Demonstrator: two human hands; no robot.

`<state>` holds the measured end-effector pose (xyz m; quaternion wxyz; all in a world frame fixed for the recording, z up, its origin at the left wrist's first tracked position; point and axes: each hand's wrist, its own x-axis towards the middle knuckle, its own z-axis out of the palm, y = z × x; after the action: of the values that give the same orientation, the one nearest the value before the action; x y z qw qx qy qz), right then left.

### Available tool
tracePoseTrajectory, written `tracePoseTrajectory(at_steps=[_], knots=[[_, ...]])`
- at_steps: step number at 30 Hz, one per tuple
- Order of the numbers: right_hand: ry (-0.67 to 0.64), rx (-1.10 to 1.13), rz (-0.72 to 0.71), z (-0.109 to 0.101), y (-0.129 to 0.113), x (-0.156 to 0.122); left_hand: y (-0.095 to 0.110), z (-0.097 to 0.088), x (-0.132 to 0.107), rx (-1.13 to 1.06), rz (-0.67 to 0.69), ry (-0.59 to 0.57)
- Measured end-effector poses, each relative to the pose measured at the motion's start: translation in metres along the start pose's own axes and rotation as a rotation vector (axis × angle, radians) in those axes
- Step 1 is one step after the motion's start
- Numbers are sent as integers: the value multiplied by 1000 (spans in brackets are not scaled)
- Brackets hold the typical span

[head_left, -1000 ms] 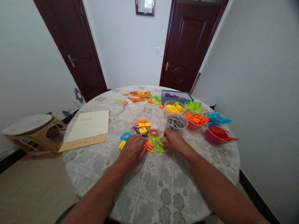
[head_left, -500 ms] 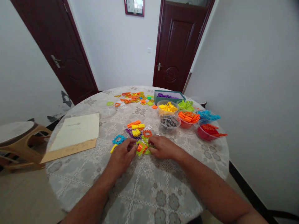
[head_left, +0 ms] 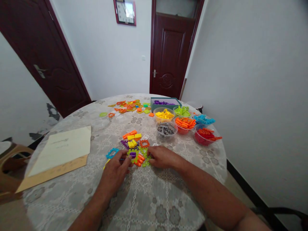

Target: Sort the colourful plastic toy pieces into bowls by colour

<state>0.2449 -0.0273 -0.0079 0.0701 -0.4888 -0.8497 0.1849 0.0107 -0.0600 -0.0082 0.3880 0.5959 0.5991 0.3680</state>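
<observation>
My left hand (head_left: 116,166) grips a lime green toothed plastic building piece (head_left: 136,152) between thumb and fingers. A purple rod-like piece (head_left: 132,155) sits on its face. My right hand (head_left: 162,156) is closed at the right side of the pile, fingertips against other lime green pieces (head_left: 146,163); what they pinch is hidden. Between the hands lie orange rod pieces (head_left: 139,161). Just beyond are yellow pieces (head_left: 132,143), an orange ring-shaped piece (head_left: 144,143) and dark purple toothed pieces (head_left: 124,144). A blue ring-shaped piece (head_left: 112,153) rests beside my left hand.
Clear bowls of yellow (head_left: 164,115), grey (head_left: 166,129), orange (head_left: 185,123), green, blue and red pieces (head_left: 207,136) stand at the right, near a teal box (head_left: 166,107). Mixed loose pieces (head_left: 130,106) lie at the back. Paper sheets (head_left: 62,147) lie left.
My left hand now holds up the lime green piece with the purple rod showing on it. My right hand stays by the green pieces. The view has turned slightly right and up.
</observation>
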Motion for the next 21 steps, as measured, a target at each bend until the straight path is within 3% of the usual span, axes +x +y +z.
tracePoseTrajectory(at_steps=[5,13,21], knots=[[27,16,55,2,2,2,-1,-2,0,11,-2,-18],[8,-90,-15,0,-1,-6,-3,2,-2,-46,-9,-6],[152,222,-197,-12,-1,-7,-4,6,-1,-185,-58,-48]])
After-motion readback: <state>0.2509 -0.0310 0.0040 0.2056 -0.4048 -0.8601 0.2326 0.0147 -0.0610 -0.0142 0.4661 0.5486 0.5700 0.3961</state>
